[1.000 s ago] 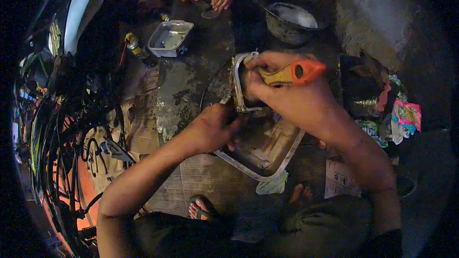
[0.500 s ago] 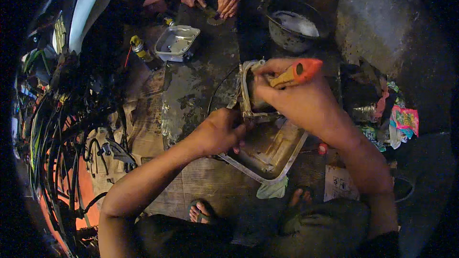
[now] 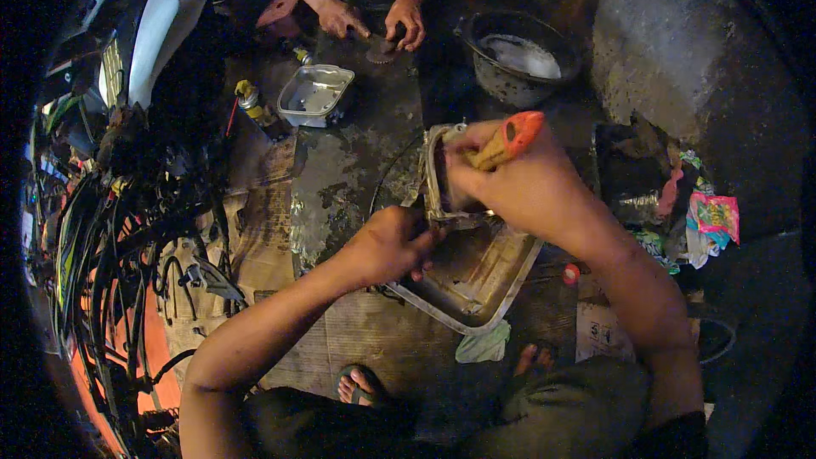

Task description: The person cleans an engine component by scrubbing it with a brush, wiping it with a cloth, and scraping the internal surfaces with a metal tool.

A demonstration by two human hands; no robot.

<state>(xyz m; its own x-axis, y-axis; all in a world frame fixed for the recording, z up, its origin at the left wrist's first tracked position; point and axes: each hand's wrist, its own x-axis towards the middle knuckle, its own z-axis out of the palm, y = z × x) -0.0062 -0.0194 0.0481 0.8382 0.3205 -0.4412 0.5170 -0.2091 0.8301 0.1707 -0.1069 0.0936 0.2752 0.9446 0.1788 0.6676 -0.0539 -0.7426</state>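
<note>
Dim floor (image 3: 756, 314), cardboard (image 3: 327, 336) near left; one tray (image 3: 472, 285); one basin (image 3: 510, 81), far right; left hand (image 3: 391, 242) grips one metal housing (image 3: 431, 178), right hand (image 3: 501, 183) one orange-tipped handle (image 3: 493, 151), both closed.

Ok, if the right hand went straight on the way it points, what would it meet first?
Probably the metal part, which stands just left of the right hand. Depth is unclear there, so the hand may already be touching it.

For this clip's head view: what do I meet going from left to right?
Pale panel, can with red straw, small metal tray, left hand, orange-and-yellow handle, small round red item, pink packet.
</note>
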